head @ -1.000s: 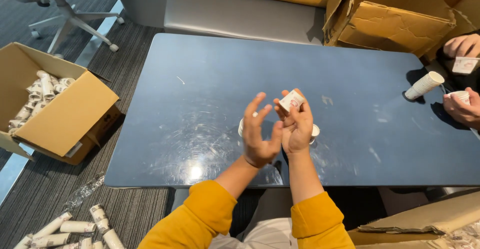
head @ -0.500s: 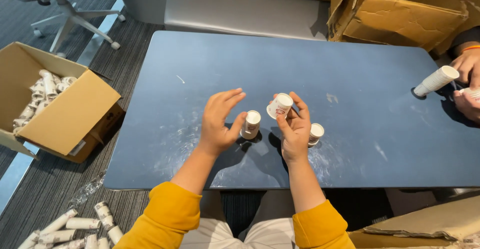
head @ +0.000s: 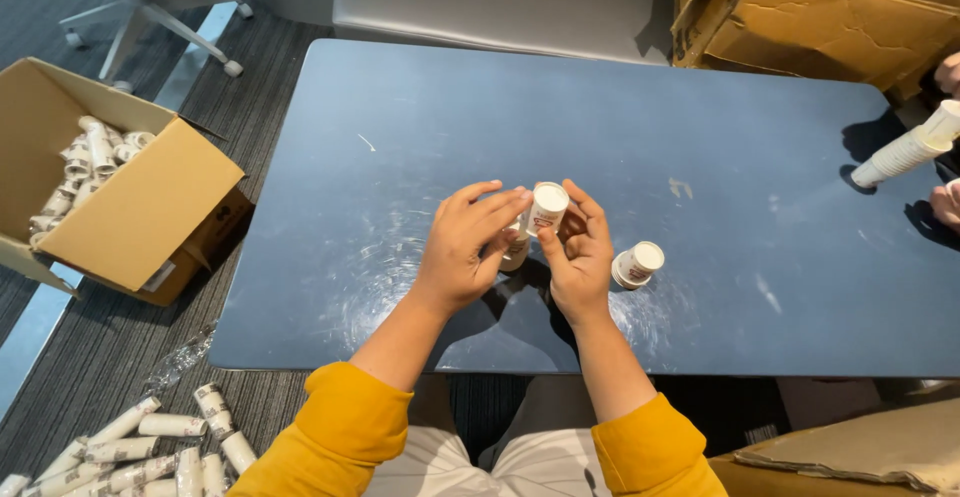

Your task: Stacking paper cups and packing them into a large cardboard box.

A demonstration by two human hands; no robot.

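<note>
My right hand (head: 578, 257) holds a small white paper cup (head: 547, 207) upside down above the dark blue table (head: 420, 117). Fingers of my left hand (head: 468, 247) curl around a second small cup (head: 514, 249), mostly hidden between my two hands, and its fingertips reach the raised cup. A third cup (head: 637, 264) lies tilted on the table just right of my right hand.
An open cardboard box (head: 150, 207) with several cup stacks stands on the floor at left. More wrapped stacks (head: 130, 447) lie near my knee. Another person's hands (head: 942, 202) hold a cup stack (head: 905, 152) at the right edge. Large cartons (head: 830, 17) stand behind.
My left hand has moved right, from open beside the standing cup to closing around it next to my right hand. The other person's cup stack has shifted slightly.
</note>
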